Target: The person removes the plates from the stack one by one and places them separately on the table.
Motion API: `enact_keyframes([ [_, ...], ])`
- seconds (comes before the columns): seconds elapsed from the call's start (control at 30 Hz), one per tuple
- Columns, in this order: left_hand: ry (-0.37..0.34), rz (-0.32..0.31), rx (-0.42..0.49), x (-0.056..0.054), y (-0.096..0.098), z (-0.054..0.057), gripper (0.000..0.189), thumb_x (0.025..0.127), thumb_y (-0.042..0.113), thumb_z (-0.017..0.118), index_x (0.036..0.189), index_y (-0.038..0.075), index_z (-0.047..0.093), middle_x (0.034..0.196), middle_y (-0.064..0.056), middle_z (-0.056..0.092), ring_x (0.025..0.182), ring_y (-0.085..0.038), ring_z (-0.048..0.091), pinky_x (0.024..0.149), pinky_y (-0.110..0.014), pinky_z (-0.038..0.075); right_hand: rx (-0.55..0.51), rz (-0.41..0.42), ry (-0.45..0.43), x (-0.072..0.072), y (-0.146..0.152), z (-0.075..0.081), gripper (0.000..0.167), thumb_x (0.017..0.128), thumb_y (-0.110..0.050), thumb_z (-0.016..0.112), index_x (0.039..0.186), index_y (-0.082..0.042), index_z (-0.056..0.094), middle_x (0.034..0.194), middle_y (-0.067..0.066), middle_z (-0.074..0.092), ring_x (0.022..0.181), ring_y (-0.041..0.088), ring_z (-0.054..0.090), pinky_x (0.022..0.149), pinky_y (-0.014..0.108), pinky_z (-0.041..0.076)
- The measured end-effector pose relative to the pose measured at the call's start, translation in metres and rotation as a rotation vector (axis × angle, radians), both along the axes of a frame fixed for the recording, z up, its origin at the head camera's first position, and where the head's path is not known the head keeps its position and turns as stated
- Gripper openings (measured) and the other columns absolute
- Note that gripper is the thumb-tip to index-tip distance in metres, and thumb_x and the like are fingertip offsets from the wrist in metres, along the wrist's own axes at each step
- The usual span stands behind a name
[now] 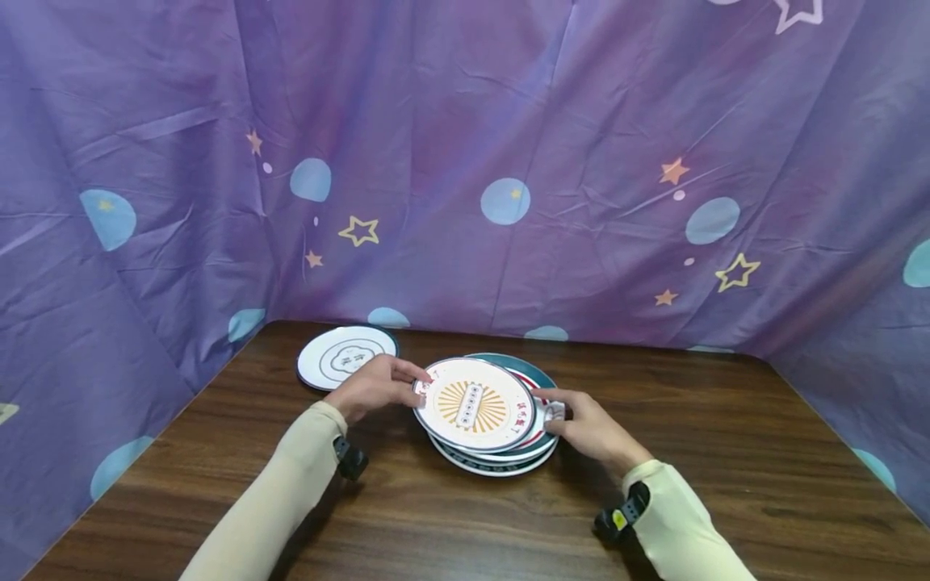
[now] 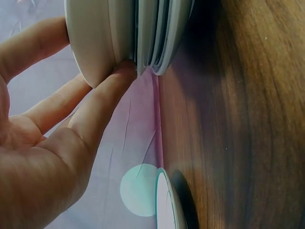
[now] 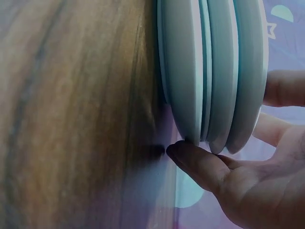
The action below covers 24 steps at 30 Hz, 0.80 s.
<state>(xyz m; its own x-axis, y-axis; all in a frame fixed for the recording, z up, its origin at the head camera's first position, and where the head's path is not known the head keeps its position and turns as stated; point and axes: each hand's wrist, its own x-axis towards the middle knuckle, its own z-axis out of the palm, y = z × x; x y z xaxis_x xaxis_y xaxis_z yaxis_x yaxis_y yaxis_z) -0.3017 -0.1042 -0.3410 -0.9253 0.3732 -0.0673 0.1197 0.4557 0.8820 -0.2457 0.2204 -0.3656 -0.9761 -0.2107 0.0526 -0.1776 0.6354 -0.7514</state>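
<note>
A white plate [image 1: 474, 406] with an orange sunburst and red characters tops a stack of plates [image 1: 501, 468], shifted toward the left. My left hand [image 1: 379, 381] pinches its left edge. In the left wrist view, the thumb tip reaches under its rim and the fingers touch the upper edge. My right hand [image 1: 592, 424] grips the right side of the stack, an index finger at the top plate's edge. In the right wrist view, the thumb [image 3: 198, 164] touches a lower plate's rim. Beneath the top plate shows a plate with a dark teal rim [image 1: 541, 371].
Another white plate [image 1: 349, 357] with a dark rim and a grey emblem lies apart, behind my left hand. All of it rests on a brown wooden table [image 1: 719, 428]. A purple curtain [image 1: 465, 266] with stars and dots hangs along the table's back and sides.
</note>
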Motion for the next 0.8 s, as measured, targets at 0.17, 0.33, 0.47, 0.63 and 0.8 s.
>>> enact_keyframes([
  [0.17, -0.007, 0.027, -0.014, 0.001, 0.001, -0.002, 0.040, 0.076, 0.003, 0.080, 0.116, 0.002, 0.073, 0.119, -0.015, 0.073, 0.104, -0.015, 0.064, 0.092, -0.027, 0.053, 0.019, -0.011, 0.001, 0.004, 0.000, -0.001, 0.053, 0.085, -0.003, 0.064, 0.137, 0.004, 0.057, 0.142, 0.028, 0.055, 0.139, 0.044, 0.044, 0.118, 0.060, 0.029],
  [0.33, 0.000, 0.039, -0.011, 0.001, -0.004, -0.003, 0.043, 0.075, 0.002, 0.079, 0.118, 0.002, 0.072, 0.123, -0.016, 0.071, 0.110, -0.018, 0.061, 0.092, -0.027, 0.051, 0.012, -0.003, 0.021, 0.002, -0.001, -0.004, 0.056, 0.085, -0.003, 0.065, 0.139, 0.006, 0.054, 0.143, 0.028, 0.055, 0.140, 0.044, 0.043, 0.119, 0.059, 0.029],
  [0.47, 0.004, 0.038, 0.030, 0.001, -0.010, -0.002, 0.046, 0.074, 0.001, 0.076, 0.120, 0.000, 0.071, 0.124, -0.019, 0.068, 0.107, -0.019, 0.059, 0.085, -0.023, 0.051, 0.005, -0.017, 0.000, 0.003, -0.001, -0.004, 0.058, 0.085, -0.004, 0.064, 0.142, 0.004, 0.052, 0.146, 0.027, 0.052, 0.142, 0.044, 0.041, 0.120, 0.059, 0.028],
  [0.63, -0.043, 0.049, 0.087, 0.001, -0.013, 0.001, 0.048, 0.076, -0.004, 0.073, 0.123, -0.002, 0.068, 0.131, -0.022, 0.061, 0.102, -0.018, 0.058, 0.078, -0.022, 0.055, -0.001, -0.034, -0.017, 0.005, 0.000, -0.002, 0.059, 0.086, -0.004, 0.064, 0.143, 0.004, 0.051, 0.148, 0.027, 0.050, 0.143, 0.044, 0.039, 0.120, 0.059, 0.028],
  [0.8, -0.077, 0.055, 0.121, 0.001, -0.013, 0.002, 0.049, 0.078, -0.009, 0.069, 0.126, -0.004, 0.066, 0.136, -0.025, 0.057, 0.096, -0.015, 0.062, 0.077, -0.022, 0.057, -0.003, -0.034, -0.015, 0.003, 0.000, -0.001, 0.059, 0.086, -0.005, 0.064, 0.142, 0.004, 0.051, 0.148, 0.027, 0.051, 0.143, 0.043, 0.040, 0.120, 0.059, 0.028],
])
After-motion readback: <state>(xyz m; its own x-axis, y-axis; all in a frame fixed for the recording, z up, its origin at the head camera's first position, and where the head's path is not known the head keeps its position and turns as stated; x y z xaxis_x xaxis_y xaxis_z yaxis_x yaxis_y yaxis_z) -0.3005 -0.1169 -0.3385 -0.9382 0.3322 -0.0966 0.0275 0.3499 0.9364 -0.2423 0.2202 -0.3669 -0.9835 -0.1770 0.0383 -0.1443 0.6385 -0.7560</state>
